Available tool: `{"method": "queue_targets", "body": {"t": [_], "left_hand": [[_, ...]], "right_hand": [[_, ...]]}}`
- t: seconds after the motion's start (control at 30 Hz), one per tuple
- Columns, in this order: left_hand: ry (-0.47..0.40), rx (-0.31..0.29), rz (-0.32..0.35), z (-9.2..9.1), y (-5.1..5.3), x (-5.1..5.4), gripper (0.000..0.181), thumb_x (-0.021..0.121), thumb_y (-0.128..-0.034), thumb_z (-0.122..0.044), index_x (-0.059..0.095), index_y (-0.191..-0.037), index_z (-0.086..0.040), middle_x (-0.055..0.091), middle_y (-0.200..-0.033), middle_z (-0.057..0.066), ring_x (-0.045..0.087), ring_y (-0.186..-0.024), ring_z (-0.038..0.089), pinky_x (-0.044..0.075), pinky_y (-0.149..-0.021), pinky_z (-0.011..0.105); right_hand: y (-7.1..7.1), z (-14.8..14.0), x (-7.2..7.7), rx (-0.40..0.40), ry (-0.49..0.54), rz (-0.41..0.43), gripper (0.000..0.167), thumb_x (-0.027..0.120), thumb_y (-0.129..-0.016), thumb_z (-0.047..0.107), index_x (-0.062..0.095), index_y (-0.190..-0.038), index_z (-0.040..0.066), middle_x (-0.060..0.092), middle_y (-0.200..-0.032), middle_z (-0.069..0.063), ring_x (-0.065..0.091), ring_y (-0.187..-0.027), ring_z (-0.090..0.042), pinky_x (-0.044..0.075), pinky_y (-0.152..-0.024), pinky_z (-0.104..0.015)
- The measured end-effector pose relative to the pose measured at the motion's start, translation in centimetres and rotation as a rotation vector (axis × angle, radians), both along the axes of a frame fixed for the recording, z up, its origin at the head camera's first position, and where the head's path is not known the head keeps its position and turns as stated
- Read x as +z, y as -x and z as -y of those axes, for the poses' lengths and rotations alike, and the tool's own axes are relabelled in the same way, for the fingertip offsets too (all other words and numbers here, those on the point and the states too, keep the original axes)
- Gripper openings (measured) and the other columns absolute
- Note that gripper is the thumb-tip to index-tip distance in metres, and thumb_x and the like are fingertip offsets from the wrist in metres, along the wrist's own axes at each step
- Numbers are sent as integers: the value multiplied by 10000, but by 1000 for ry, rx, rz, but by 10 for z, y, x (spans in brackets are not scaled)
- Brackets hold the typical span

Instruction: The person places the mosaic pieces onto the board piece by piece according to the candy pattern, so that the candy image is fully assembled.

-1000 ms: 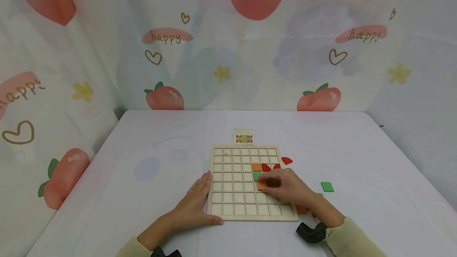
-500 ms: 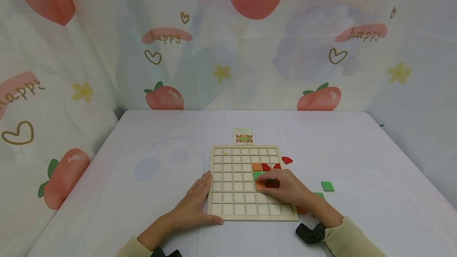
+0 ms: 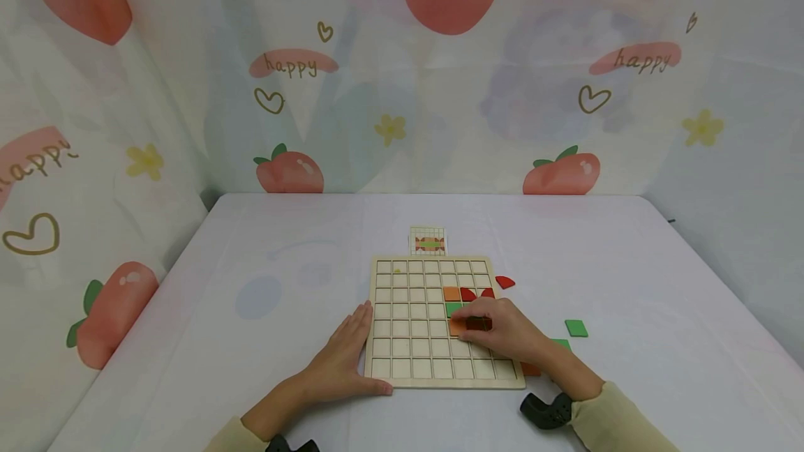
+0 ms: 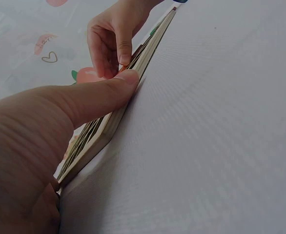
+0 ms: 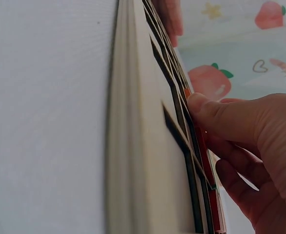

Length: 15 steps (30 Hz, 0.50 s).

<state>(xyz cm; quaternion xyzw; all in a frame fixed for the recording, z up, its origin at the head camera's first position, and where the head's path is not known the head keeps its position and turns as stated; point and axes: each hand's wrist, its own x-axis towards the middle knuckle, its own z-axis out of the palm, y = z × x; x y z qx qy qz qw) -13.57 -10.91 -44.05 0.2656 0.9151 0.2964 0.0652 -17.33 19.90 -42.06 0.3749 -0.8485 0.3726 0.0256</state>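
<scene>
Along the left side of the wooden grid board (image 3: 402, 348) lies the left hand (image 3: 336, 361), fingers extended and thumb against the near edge; the left wrist view shows that thumb (image 4: 101, 95) on the rim. The right hand (image 3: 515, 330) pinches an orange square (image 3: 456, 327), which lies in or on a cell just below a green square (image 3: 453, 309). Another orange square (image 3: 451, 293) and red curved pieces (image 3: 467, 294) sit in the row above. Dark red pieces (image 3: 479, 324) show under the right hand, partly hidden.
A small pattern card (image 3: 429, 241) touches or nearly touches the board's far edge. Right of the board lie a loose red piece (image 3: 505, 282), a green square (image 3: 576, 328), another green piece (image 3: 561, 344) and an orange piece (image 3: 530, 369). A patterned cloth hangs behind the table.
The right hand and its orange square have shifted slightly left, and the square looks straighter over its cell. The left hand has stayed put.
</scene>
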Motion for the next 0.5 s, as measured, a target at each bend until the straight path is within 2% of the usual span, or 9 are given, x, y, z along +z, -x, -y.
{"method": "queue_targets", "body": {"t": [0.5], "left_hand": [[-2,2,8,0,0,0,1254,663,-636,-696,38,-1458,15,39,-1524,117,15,-1384,213,76,-1095,416]], "right_hand": [[1,0,-2,-6,-6,-12,286,751,-763,125,687,-1035,65,657,-967,19,579,-830,-109,496,-657,-238]]}}
